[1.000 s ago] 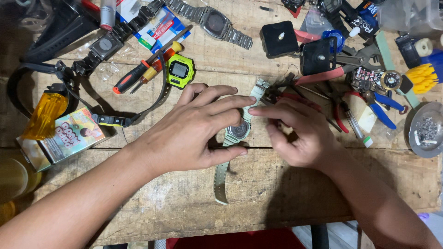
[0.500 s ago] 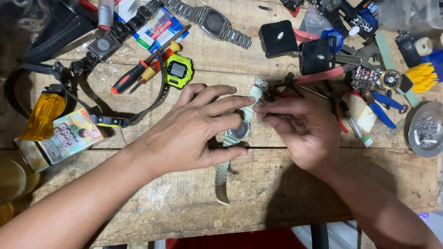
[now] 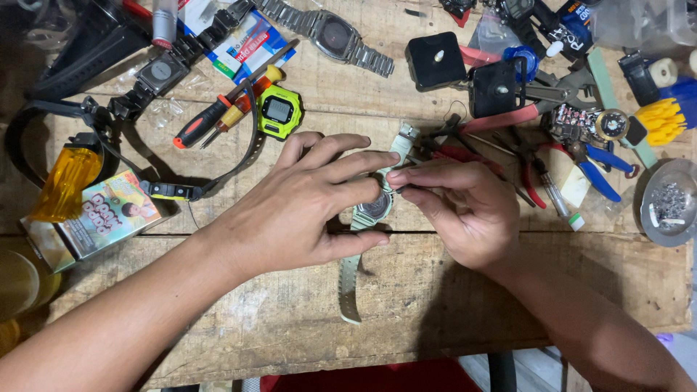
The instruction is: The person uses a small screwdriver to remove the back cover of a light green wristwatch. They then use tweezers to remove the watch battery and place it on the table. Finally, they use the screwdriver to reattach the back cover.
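Worn wooden planks form the surface (image 3: 435,305), littered with tools along the upper frame. At centre, a pale green watch (image 3: 372,210) is pressed down by the left hand (image 3: 312,203), fingers spread over it. The right hand (image 3: 465,207) is pinched beside its case; what it grips cannot be told.

Pale green watch (image 3: 372,210), lime-and-black watch case (image 3: 279,111), red-and-black screwdriver (image 3: 210,116), blue-handled pliers (image 3: 601,170), yellow brush (image 3: 659,120).
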